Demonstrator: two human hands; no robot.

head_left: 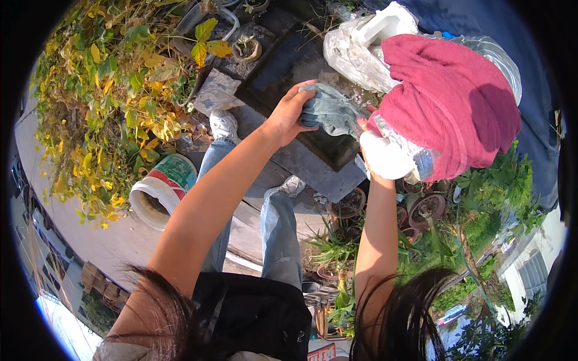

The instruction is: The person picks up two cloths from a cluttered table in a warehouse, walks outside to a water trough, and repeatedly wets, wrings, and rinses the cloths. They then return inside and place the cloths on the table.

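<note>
Outdoors above a dark tray, left hand curled around a bunched grey cloth, right hand at the cloth's right end, its grip unclear in glare, red towel beside it

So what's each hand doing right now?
Left hand: closed, holding the grey-green cloth.
Right hand: at the cloth's right edge; whether it grips can't be told.

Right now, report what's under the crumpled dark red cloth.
Crinkled silvery material shows at its lower-left edge, near the right hand; translucent white plastic shows at the upper left. The cloth hides the rest.
</note>
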